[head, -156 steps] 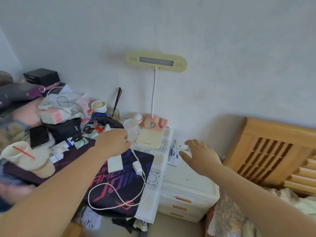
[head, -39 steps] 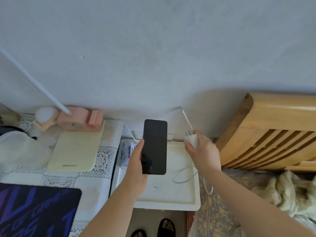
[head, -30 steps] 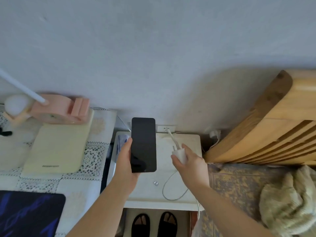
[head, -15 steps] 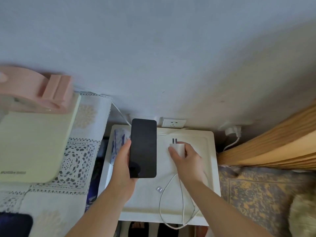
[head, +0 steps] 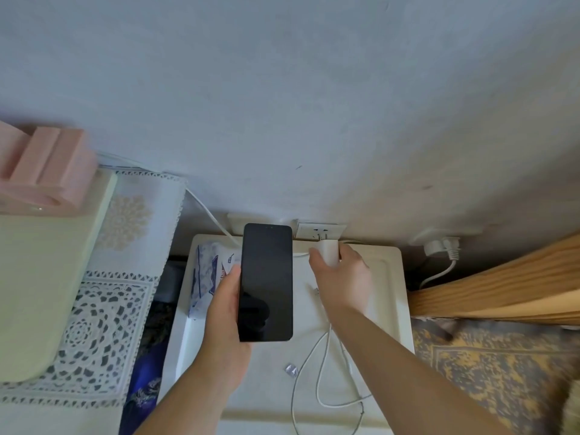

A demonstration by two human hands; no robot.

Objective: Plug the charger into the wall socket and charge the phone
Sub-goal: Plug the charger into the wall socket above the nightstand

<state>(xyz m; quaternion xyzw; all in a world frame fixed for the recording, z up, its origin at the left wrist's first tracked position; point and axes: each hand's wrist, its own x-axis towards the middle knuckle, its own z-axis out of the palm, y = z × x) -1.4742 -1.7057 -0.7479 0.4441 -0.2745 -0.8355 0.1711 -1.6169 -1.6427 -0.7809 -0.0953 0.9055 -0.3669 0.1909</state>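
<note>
A pale grey wall fills the upper half of the view, and low on it sits the white wall socket, just above the back edge of a white cabinet top. To the left lies a lace-patterned cloth bearing a cream lamp base with a pink holder on it; to the right a wooden bed frame slants in over a patterned yellow-grey rug. The left hand holds the phone upright, its dark screen facing the camera, thumb along its left edge and the other fingers wrapped behind it; the phone's top corner hides a second plate left of the socket. The right hand pinches the white charger between thumb and fingers, its prongs at the socket's slots; how far in they sit cannot be told. The charger's white cable loops loosely over the cabinet top beneath the right forearm. A blue-and-white packet lies behind the left hand. Another white plug sits in a socket further right, and a small silver scrap lies near the cable.
</note>
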